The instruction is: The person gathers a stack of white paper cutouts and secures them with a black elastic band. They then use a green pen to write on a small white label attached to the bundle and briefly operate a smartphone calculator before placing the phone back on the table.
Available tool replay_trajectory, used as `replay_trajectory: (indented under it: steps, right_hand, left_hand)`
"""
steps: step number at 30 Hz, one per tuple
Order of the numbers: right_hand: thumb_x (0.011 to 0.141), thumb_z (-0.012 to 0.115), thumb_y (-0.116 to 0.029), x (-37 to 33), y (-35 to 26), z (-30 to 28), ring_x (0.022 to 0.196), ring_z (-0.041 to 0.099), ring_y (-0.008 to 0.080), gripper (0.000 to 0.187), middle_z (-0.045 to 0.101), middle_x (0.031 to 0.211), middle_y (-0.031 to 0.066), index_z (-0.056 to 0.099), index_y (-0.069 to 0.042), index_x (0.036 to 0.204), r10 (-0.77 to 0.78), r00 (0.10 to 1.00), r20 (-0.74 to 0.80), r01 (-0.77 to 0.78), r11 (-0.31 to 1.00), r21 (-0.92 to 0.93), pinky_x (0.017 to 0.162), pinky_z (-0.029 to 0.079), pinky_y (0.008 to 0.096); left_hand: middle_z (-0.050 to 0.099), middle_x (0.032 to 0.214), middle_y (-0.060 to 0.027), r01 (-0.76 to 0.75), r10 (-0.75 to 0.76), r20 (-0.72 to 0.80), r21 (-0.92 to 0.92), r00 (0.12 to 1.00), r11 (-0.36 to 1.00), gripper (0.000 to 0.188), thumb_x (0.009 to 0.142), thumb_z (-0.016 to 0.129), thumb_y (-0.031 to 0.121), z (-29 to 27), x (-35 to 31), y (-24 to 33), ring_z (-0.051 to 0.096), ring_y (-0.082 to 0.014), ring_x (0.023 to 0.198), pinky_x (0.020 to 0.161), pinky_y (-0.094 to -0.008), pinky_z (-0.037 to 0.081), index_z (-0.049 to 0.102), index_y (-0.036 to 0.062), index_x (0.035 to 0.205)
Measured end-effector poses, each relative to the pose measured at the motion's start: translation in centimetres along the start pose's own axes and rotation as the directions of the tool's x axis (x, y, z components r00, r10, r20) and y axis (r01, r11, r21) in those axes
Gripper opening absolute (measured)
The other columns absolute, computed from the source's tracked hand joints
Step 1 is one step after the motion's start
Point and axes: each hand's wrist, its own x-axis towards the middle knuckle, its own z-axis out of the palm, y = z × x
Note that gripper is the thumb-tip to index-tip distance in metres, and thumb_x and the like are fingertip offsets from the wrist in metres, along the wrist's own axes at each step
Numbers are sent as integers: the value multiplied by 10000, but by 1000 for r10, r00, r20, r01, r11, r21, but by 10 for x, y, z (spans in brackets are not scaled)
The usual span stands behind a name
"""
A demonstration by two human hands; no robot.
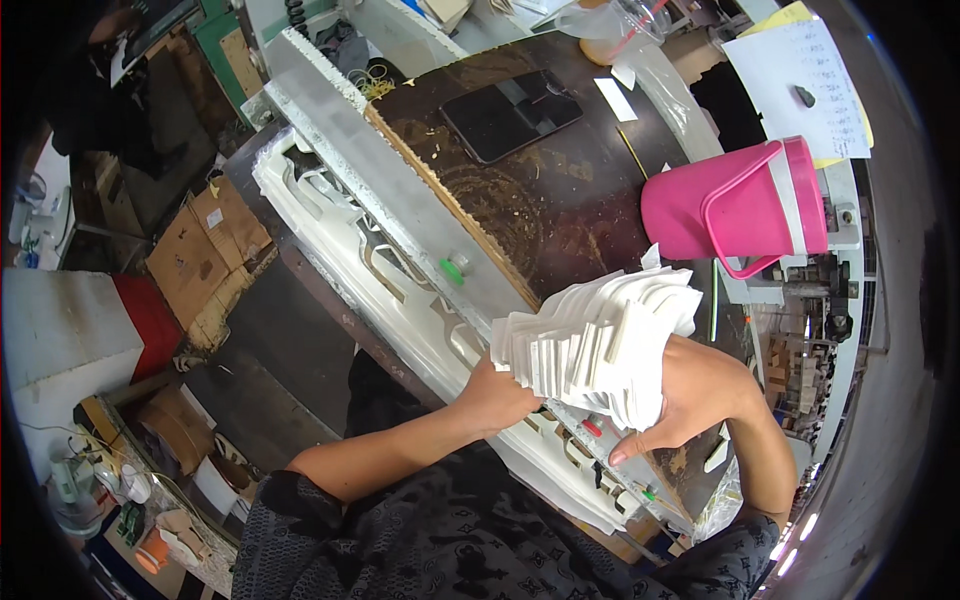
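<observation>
A thick stack of white cut pieces (pixel 596 345), thin and layered like cloth or card, is squeezed between my two hands above the worktable. My left hand (pixel 497 400) grips the stack's left end, with its fingers closed and partly hidden. Around the right end wraps my right hand (pixel 697 395), its thumb pointing down toward the metal bar. Just below the stack runs this long grey metal bar (pixel 400 215), with green and red buttons on it. Beside the bar, on my side, lie white sheets (pixel 335 225) with curved cut-outs, partly covered by my left forearm.
On the dark worktable (pixel 590 220) beyond the bar lies a black tablet or phone (pixel 511 114). A pink jug (pixel 715 205) lies or leans at the right, near a written sheet (pixel 800 90). A plastic cup (pixel 612 35) stands at the back. Flattened cardboard (pixel 205 250) is at the left.
</observation>
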Motion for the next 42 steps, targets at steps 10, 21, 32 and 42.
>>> replay_trajectory:
  steps: [10,21,32,42]
  right_hand:
    - [640,903,-629,-3,-12,-25,867,684,401,828,698,894,232,685,74,1019,109,989,98,-111,994,14,794,544,418]
    - [831,676,-747,-4,-24,-23,745,617,443,880,608,744,275,626,130,764,251,966,-70,-255,966,-54,750,502,469]
    - [907,717,-546,-14,-49,-34,1004,630,437,698,615,1105,298,675,147,971,364,925,-106,-374,922,-98,891,504,480]
    - [946,720,-347,-16,-60,-30,850,641,422,488,625,881,256,660,126,840,334,903,-270,-367,927,-81,768,510,470]
  left_hand:
    - [637,1176,-75,-73,69,-56,-71,996,995,437,897,667,-81,-1,-10,-8,615,-121,1064,870,-310,506,568,14,1311]
    - [643,1220,-68,-211,168,-134,-459,977,863,571,804,879,17,24,-18,5,601,-141,1156,977,-321,518,566,-30,1279]
    - [676,1183,-109,-294,247,-215,-229,945,928,527,830,865,35,24,7,21,664,-176,1097,943,-317,549,572,-66,1256]
    - [609,1197,-76,-224,221,-35,-218,975,950,415,1013,671,103,3,-5,17,610,-137,1031,887,-278,513,473,-42,1348]
